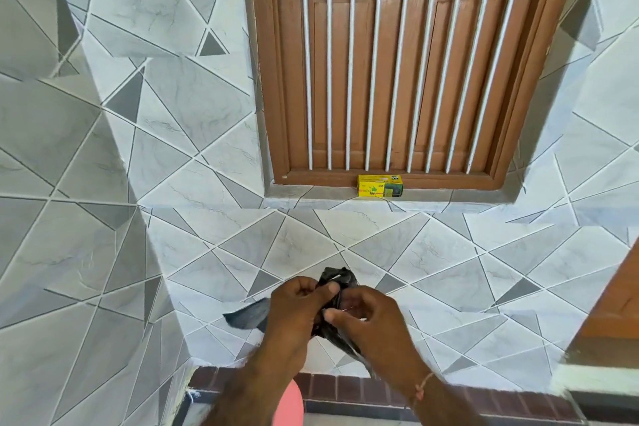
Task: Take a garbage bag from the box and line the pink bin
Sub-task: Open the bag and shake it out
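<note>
Both your hands worked one crumpled black bag (pixel 337 282), thin, creased plastic bunched into a wad between them. Your left hand (pixel 299 309) had its fingers curled, thumb and forefinger pinching the wad near its top. Your right hand (pixel 368 315) faced it, fingers bent inward, thumb and fingertips nipping the same plastic just beside the left thumb. A flat grey-black flap stuck out past the left knuckles, and a twisted tail of the bag trailed down under the right palm toward the wrist, where a thin thread band sat.

Well above the fingers, a small rectangular yellow box (pixel 380 186) of cardboard lay on its long side on the grey sill (pixel 311 192), touching the base of the brown wooden window frame (pixel 276 79). Whether any bags were left inside it could not be told. White round bars ran upright across the wooden shutters.

Below your left forearm a curved pink bin (pixel 288 405) edge showed, smooth and plastic; its inside was hidden. Behind the fingers stood a wall (pixel 207 235) of glossy, marbled grey tiles cut into triangles.
</note>
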Motion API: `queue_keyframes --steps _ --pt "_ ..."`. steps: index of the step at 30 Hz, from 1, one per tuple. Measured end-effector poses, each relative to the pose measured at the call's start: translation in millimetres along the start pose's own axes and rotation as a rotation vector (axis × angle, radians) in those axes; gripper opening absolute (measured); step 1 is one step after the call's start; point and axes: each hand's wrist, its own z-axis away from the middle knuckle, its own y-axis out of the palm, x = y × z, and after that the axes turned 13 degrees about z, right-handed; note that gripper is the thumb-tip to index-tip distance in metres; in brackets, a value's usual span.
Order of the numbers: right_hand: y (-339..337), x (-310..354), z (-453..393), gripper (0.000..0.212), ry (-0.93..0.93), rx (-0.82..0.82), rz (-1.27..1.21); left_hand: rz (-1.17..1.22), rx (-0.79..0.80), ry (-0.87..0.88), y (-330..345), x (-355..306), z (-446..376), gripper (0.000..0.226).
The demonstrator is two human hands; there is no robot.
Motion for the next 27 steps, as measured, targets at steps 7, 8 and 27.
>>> queue_keyframes --steps 7,8,27 --pt "0 -10 -9 0.004 0.315 -0.025 -0.487 -0.117 0.096 0.064 -22 -12 -1 0.020" --pt "-3 -13 -10 0.005 0.328 -0.050 -0.479 -0.186 0.102 0.109 -25 -13 -1 0.020" --pt "-25 -7 0 0.051 -0.311 -0.427 0.685 0.019 -0.022 0.237 -26 -37 -10 0.014"
